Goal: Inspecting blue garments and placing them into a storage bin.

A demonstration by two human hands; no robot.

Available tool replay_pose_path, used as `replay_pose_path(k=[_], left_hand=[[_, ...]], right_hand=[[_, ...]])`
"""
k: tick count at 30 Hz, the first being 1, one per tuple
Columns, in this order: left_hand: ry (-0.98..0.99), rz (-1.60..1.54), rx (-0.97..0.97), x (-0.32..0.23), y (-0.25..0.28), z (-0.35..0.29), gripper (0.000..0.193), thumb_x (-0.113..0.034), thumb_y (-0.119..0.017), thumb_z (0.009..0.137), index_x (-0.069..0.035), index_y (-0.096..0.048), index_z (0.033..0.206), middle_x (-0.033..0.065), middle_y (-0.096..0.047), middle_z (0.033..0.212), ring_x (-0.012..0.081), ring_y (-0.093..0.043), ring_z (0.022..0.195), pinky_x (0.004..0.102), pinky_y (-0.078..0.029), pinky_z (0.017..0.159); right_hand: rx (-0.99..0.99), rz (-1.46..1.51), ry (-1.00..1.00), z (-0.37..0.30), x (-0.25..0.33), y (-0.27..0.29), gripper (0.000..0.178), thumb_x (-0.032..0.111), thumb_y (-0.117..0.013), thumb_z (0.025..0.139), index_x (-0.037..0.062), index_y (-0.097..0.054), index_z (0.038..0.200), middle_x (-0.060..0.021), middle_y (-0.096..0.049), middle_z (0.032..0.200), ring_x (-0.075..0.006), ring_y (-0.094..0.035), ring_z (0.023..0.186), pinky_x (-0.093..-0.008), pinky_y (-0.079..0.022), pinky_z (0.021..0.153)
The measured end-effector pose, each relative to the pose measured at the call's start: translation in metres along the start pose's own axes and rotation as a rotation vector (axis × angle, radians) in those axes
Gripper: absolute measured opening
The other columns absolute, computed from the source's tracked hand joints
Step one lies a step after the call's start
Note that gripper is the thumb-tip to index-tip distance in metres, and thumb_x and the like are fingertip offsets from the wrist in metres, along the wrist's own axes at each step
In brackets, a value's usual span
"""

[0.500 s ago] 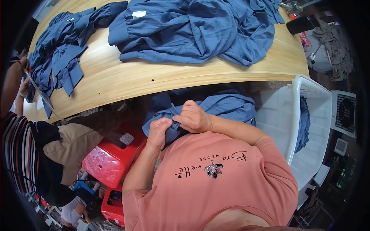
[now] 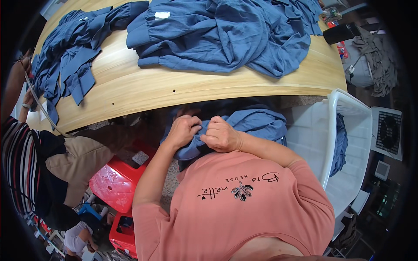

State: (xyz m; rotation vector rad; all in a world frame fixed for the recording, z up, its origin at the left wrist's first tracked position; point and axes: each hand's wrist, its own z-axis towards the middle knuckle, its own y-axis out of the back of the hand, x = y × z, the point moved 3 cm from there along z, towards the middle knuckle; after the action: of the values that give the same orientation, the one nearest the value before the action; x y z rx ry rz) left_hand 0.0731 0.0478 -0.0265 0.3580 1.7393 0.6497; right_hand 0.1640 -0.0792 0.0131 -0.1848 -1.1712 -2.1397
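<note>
A blue garment (image 2: 257, 124) lies bunched in my lap, just below the table edge. My left hand (image 2: 183, 130) grips a fold of it on the left side, fingers curled in. Right beside it, almost touching, my right hand (image 2: 220, 135) is closed on the same fold of cloth. What lies between my fingers is hidden by the fabric. My pink shirt (image 2: 244, 204) fills the lower middle of the view.
A curved wooden table (image 2: 174, 89) carries a large pile of blue garments (image 2: 217, 35) and another pile (image 2: 65, 65) at the left. A white plastic crate (image 2: 344, 143) stands at my right. A person in a striped top (image 2: 21, 161) sits at my left, above red stools (image 2: 115, 182).
Both hands have drawn closer together on the blue garment and shifted slightly left. The piles on the table have not moved.
</note>
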Motion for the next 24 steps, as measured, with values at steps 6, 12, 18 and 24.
replay_pose_path(k=[6,12,18,24], left_hand=[[0.101,0.078,0.100,0.010,0.012,-0.001,0.012,-0.014,-0.063,0.076,-0.004,-0.061,0.083,0.0175,-0.061,0.076,0.0347,-0.059,0.076,0.0421,-0.046,0.067],[0.052,-0.090,0.005,0.020,0.015,-0.012,0.008,-0.010,-0.062,0.075,-0.003,-0.062,0.079,0.0147,-0.060,0.069,0.0267,-0.059,0.067,0.0356,-0.046,0.062],[0.404,-0.959,0.041,0.023,0.008,-0.021,0.002,-0.003,-0.062,0.075,-0.003,-0.061,0.073,-0.0032,-0.057,0.066,0.0038,-0.049,0.061,0.0190,-0.039,0.056],[0.457,-1.097,0.043,0.019,0.004,-0.026,0.006,0.003,-0.063,0.072,-0.002,-0.061,0.075,0.0012,-0.060,0.069,0.0076,-0.054,0.060,0.0204,-0.044,0.057]], right_hand=[[0.022,0.015,-0.079,-0.010,-0.004,0.001,0.018,0.001,-0.063,0.062,0.0021,-0.058,0.080,-0.0035,-0.041,0.059,-0.0199,-0.044,0.054,-0.0338,-0.033,0.057],[0.004,0.115,-0.139,-0.009,-0.008,-0.005,0.018,0.000,-0.061,0.063,0.0024,-0.058,0.081,-0.0028,-0.041,0.059,-0.0203,-0.043,0.053,-0.0340,-0.033,0.056],[0.023,0.029,-0.033,-0.005,-0.004,-0.003,0.018,0.004,-0.062,0.065,0.0026,-0.059,0.083,-0.0017,-0.039,0.058,-0.0189,-0.042,0.052,-0.0336,-0.033,0.055],[0.007,0.003,-0.023,-0.001,-0.002,-0.002,0.018,0.009,-0.062,0.065,0.0046,-0.059,0.082,-0.0012,-0.039,0.058,-0.0180,-0.044,0.054,-0.0320,-0.033,0.055]])
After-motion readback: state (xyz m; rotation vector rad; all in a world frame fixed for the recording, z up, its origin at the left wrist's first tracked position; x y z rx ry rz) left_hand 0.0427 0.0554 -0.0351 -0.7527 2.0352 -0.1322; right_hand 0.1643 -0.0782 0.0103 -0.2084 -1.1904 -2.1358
